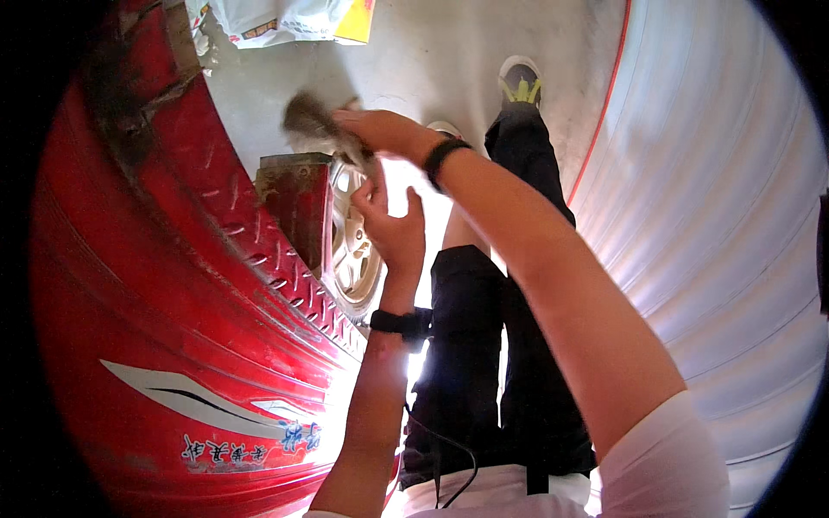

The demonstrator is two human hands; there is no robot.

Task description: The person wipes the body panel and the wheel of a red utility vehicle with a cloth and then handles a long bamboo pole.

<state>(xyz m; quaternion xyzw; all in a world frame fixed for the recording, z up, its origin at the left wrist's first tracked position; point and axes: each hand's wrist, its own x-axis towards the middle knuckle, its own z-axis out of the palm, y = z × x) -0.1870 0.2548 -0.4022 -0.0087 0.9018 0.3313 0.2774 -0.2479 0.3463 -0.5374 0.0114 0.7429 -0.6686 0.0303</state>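
My right hand, with a dark band on its wrist, is raised beside a blurred brown-grey brush-like object. Its bristly-looking end points to the upper left, and its narrower part runs down between my hands; which hand grips it is hard to tell because of blur. My left hand is just below, its thumb and fingers apart near the lower end of that object. Behind the hands is a wheel with a light metal rim, beside a rusty red metal box part.
A red vehicle body with a tread-plate edge curves along the left. Corrugated light sheeting rises on the right. A printed plastic bag lies on the concrete floor at the top. My shoe stands on the floor.
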